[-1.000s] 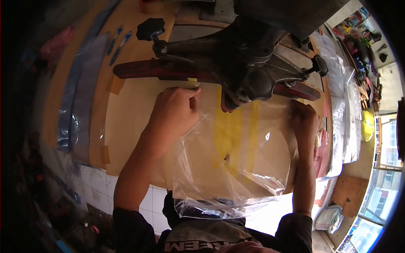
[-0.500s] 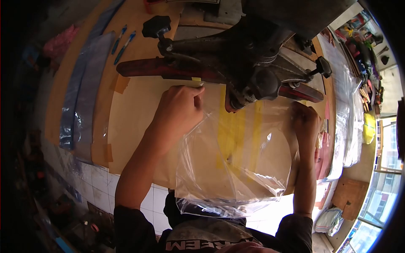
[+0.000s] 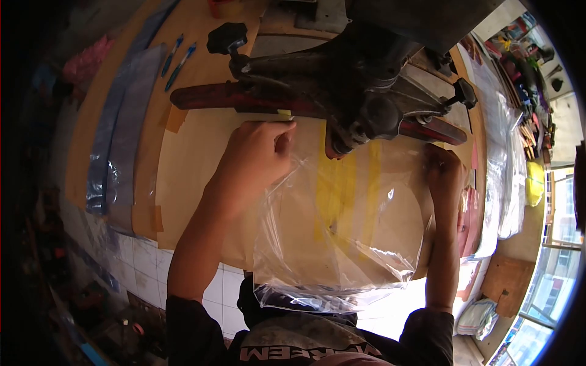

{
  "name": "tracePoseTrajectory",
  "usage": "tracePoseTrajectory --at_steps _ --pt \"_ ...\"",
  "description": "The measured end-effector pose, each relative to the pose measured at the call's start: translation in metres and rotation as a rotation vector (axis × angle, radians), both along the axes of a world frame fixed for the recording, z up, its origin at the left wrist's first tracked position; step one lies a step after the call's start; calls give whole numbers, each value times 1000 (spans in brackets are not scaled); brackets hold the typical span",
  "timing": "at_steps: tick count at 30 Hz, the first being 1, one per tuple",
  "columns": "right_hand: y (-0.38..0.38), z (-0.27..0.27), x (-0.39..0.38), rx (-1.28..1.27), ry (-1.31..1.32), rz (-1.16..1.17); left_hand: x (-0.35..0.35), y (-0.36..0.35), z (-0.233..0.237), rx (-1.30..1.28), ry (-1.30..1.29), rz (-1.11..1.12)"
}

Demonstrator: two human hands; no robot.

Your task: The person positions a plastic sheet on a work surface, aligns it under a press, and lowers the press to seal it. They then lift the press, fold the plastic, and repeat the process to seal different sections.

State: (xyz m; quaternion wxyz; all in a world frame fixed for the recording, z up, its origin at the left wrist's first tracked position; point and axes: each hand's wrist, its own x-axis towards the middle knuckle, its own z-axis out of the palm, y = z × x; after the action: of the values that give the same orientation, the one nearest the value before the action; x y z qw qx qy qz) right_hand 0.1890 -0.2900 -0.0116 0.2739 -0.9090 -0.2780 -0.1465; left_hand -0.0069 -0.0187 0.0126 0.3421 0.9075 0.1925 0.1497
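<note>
A clear plastic sheet (image 3: 342, 244) lies over the brown board (image 3: 201, 158) and hangs past its near edge. My left hand (image 3: 259, 143) is closed with fingertips pinched at the sheet's far left corner, just below the dark machine's red bar (image 3: 204, 97). At the far right corner my right hand (image 3: 444, 168) is closed on the sheet too, in shadow below the bar's right end. Yellow tape strips (image 3: 336, 195) show through the plastic. The dark metal machine (image 3: 366, 79) stands above and beyond both hands.
Two pens (image 3: 180, 67) lie at the back left. Folded plastic sheets (image 3: 131, 140) run along the left side, and more clear plastic (image 3: 510, 177) lies at the right. Black knobs (image 3: 226, 39) stick out from the machine.
The machine's right-hand part and lower tip have shifted slightly upward in view. Both hands stay at the sheet's corners, nearly unmoved.
</note>
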Motion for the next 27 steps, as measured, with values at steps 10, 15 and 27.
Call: tracePoseTrajectory --at_steps 10,15,27 --pt "-6 8 -1 -42 74 32 0 -4 1 4 22 20" --pt "-9 -3 4 55 -4 11 4 -8 4 51 86 35" --pt "-8 -2 2 133 47 18 6 -7 1 102 85 12"
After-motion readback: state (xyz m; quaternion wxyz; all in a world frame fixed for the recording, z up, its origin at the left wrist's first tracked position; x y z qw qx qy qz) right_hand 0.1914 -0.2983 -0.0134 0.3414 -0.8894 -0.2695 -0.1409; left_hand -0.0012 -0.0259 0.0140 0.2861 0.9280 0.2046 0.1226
